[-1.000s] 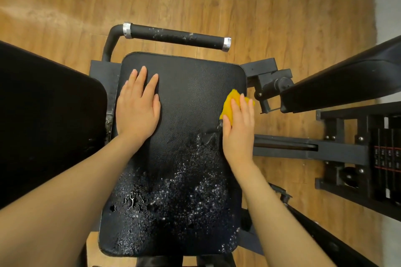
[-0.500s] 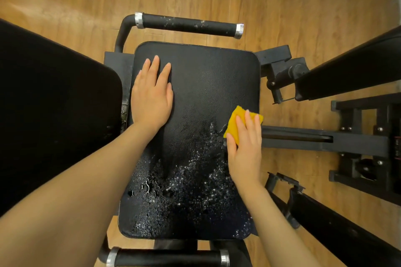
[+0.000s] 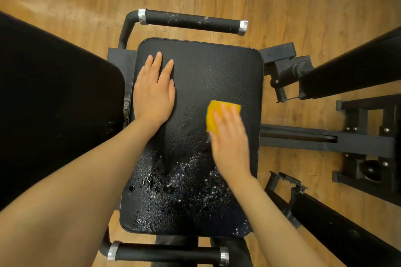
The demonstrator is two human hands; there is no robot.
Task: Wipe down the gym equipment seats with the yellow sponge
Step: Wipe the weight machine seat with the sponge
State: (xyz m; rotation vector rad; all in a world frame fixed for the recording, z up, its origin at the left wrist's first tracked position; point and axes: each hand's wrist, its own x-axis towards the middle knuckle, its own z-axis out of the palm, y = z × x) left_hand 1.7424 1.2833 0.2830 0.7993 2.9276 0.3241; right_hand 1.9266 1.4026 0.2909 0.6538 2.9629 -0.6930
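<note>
Pressure matters here: right hand [image 3: 231, 145], fingers flat on the yellow rectangular sponge [image 3: 213, 112] at mid-right of the black padded vinyl seat [image 3: 201, 71], should sweep down through the droplets; left hand [image 3: 154, 91] rests splayed, bracing.

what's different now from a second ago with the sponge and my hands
The right hand has slid the yellow sponge from the seat's right edge inward and nearer you, toward the droplets. The left hand stays flat on the seat.
</note>
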